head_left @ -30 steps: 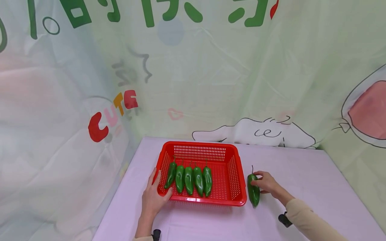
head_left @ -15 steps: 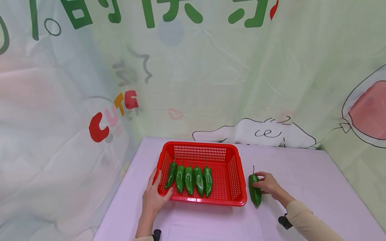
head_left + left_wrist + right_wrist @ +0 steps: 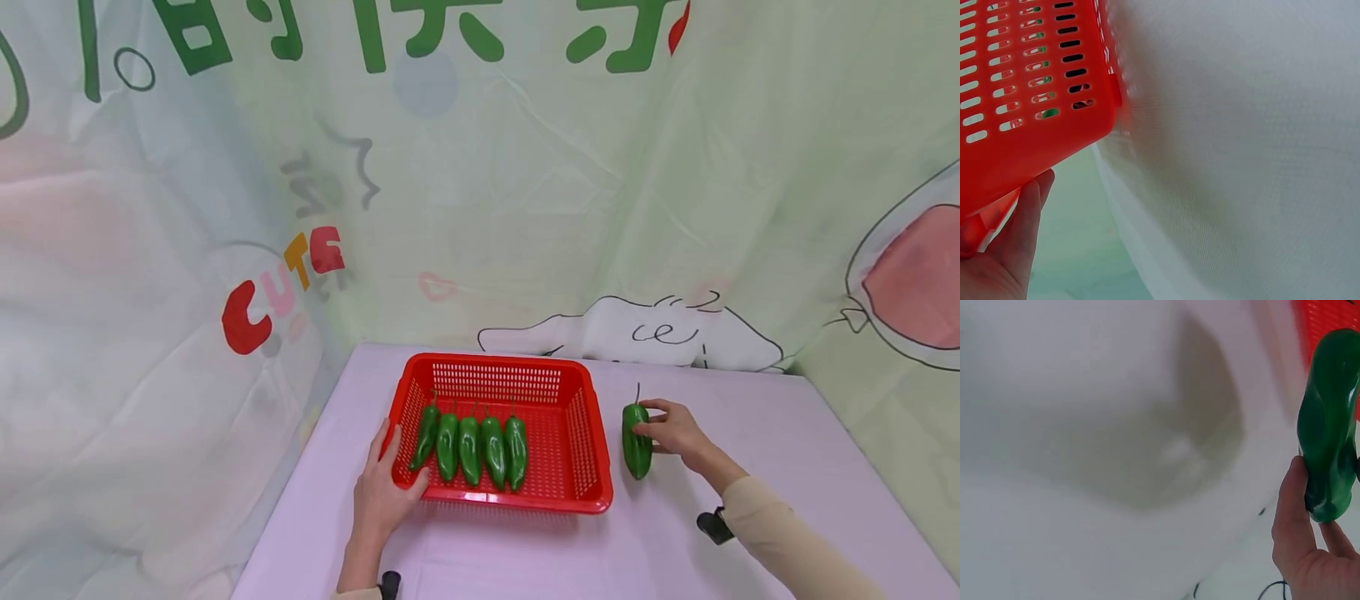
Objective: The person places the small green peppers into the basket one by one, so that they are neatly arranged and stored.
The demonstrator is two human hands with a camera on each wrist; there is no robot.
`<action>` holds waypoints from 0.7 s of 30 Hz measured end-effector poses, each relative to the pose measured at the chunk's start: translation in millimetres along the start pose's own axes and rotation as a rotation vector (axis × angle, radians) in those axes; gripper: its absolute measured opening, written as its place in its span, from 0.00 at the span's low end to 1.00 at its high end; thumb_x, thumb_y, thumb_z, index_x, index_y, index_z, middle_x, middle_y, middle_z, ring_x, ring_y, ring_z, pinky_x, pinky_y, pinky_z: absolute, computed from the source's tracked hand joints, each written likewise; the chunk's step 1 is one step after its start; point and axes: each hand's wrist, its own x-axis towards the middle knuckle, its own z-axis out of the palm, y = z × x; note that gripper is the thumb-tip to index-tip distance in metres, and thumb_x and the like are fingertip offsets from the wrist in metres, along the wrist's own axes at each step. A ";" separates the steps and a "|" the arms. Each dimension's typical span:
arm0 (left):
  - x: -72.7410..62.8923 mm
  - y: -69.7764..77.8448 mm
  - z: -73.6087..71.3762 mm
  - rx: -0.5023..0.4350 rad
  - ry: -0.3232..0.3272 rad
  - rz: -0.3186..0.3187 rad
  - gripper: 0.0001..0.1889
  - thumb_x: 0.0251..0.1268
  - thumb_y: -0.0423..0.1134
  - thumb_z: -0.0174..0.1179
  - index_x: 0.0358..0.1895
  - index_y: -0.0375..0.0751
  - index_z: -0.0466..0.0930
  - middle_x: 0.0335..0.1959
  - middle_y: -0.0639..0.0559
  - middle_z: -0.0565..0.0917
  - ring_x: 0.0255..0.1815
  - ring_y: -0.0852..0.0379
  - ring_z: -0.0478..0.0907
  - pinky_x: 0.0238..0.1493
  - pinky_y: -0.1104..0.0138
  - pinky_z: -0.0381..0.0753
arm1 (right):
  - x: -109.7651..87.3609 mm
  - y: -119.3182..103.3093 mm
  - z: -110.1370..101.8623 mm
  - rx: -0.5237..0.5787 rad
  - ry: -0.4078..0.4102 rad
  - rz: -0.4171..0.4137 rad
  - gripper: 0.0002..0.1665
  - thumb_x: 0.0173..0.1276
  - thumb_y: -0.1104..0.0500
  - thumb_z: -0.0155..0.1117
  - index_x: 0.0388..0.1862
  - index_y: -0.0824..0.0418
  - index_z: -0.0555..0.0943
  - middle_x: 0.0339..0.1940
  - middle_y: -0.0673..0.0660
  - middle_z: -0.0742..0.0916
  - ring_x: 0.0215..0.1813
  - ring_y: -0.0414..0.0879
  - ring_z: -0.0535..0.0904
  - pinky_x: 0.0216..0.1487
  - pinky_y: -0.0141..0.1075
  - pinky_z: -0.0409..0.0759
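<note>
My right hand [image 3: 678,433] pinches a glossy green chili pepper [image 3: 636,460] between thumb and fingers, just right of the basket. Its stem points to the back of the table. In the right wrist view, the pepper [image 3: 1330,419] is off the table, its shadow lying apart from it. My left hand [image 3: 381,493] holds the front left corner of a red plastic basket [image 3: 532,502], fingers along the left rim and thumb at the front rim. Several green peppers [image 3: 469,450] lie side by side in the basket's left and middle part, stems toward the back.
A pale lilac cloth covers the table [image 3: 757,467]. Behind it and along the sides hangs a printed fabric backdrop [image 3: 525,208] that meets the table's back edge. The basket's right part shows bare mesh floor [image 3: 551,442].
My right hand has moved toward the back of the table and slightly right, lifting the held pepper. The left hand and the basket stay where they were.
</note>
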 end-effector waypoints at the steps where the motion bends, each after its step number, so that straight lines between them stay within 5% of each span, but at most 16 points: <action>1: 0.1 -0.3 -0.1 -0.002 0.002 0.004 0.41 0.52 0.46 0.69 0.71 0.35 0.68 0.75 0.44 0.63 0.57 0.39 0.78 0.49 0.48 0.82 | 0.4 -4.1 -2.1 -0.001 0.003 -0.003 0.37 0.71 0.63 0.59 0.72 0.77 0.56 0.60 0.83 0.69 0.57 0.73 0.74 0.51 0.57 0.80; 10: 0.0 -2.0 -1.4 0.001 -0.003 0.006 0.40 0.52 0.46 0.68 0.70 0.34 0.68 0.75 0.44 0.63 0.57 0.39 0.79 0.49 0.49 0.82 | 3.7 -45.8 -5.5 0.002 0.023 -0.066 0.40 0.71 0.63 0.59 0.74 0.75 0.54 0.62 0.84 0.69 0.57 0.71 0.76 0.47 0.51 0.84; 21: 1.0 0.7 -2.8 0.016 -0.034 -0.021 0.42 0.52 0.49 0.67 0.72 0.37 0.66 0.75 0.45 0.61 0.58 0.40 0.78 0.50 0.49 0.82 | 15.7 -99.3 34.8 0.048 -0.048 -0.125 0.38 0.71 0.62 0.59 0.75 0.72 0.57 0.63 0.80 0.71 0.57 0.68 0.78 0.50 0.51 0.82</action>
